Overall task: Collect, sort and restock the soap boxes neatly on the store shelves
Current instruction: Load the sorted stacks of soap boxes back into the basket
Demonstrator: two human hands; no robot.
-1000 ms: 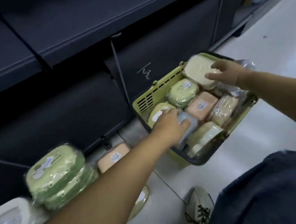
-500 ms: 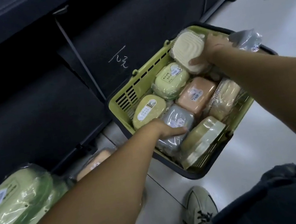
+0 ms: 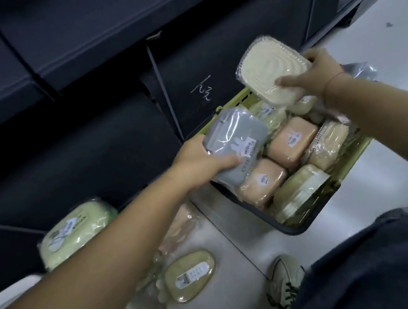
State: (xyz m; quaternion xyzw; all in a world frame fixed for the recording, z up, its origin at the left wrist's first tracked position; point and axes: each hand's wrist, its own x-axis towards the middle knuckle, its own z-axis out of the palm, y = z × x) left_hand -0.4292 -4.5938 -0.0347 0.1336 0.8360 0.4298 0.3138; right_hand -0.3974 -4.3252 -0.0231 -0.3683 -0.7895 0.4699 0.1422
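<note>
My left hand (image 3: 198, 161) grips a grey soap box (image 3: 237, 144) wrapped in clear film, lifted above the left edge of the green basket (image 3: 238, 99). My right hand (image 3: 317, 71) holds a cream soap box (image 3: 272, 72) tilted above the basket's far end. Inside the basket lie two pink soap boxes (image 3: 292, 141), a beige one (image 3: 329, 147) and a pale cream one (image 3: 301, 192), all film-wrapped. Pale green boxes at the basket's back are partly hidden by the lifted boxes.
On the floor at the left lie a pale green soap box (image 3: 76, 231), an olive one (image 3: 190, 275) and more wrapped boxes under my left arm. Dark empty shelves (image 3: 100, 37) run along the top. My shoe (image 3: 283, 282) and knee (image 3: 385, 259) are at the lower right.
My left hand has lifted the grey box out of the basket toward the left. My right hand has raised the cream box higher above the basket's far end.
</note>
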